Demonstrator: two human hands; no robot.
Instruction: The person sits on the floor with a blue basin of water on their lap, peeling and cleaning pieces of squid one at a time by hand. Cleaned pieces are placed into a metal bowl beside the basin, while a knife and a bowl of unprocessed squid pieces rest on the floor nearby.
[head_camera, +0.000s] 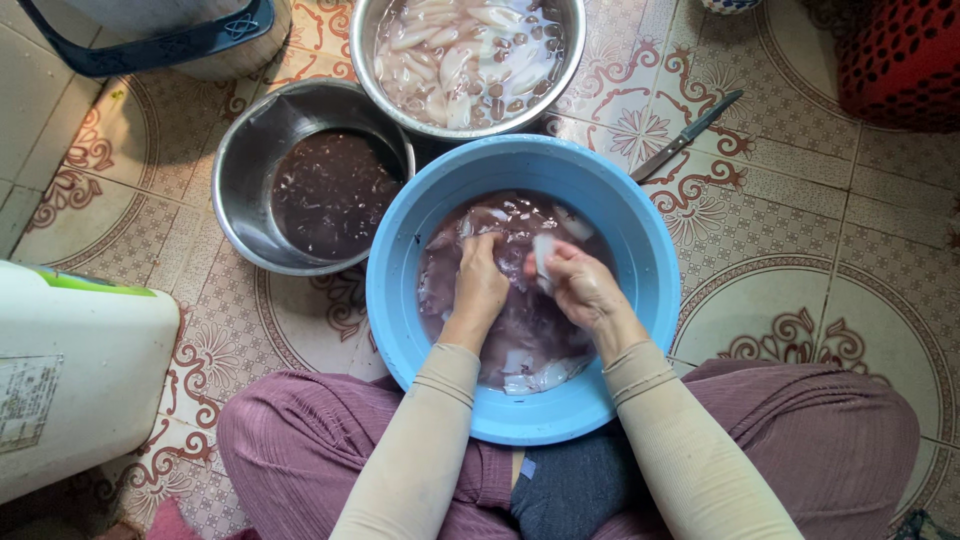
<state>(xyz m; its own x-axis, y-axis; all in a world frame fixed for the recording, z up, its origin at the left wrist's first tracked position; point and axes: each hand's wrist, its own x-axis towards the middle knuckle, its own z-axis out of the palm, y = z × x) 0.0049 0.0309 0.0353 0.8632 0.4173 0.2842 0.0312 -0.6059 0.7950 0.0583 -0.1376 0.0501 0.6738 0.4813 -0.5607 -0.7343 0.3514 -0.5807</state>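
Note:
A blue plastic basin (640, 215) sits on the tiled floor between my knees, holding murky purple water with several pale squid pieces (535, 375). My left hand (480, 285) is dipped in the basin with its fingers closed on something under the water that I cannot make out. Beside it, my right hand (578, 285) grips a pale squid piece (543, 255) just above the water. Both arms wear beige sleeves.
A steel bowl (245, 170) of dark liquid stands left of the basin. Another steel bowl (470, 60) behind it holds cleaned pale squid. A knife (685, 137) lies on the tiles to the right. A white jug (75, 375) is at left, a red stool (900, 60) top right.

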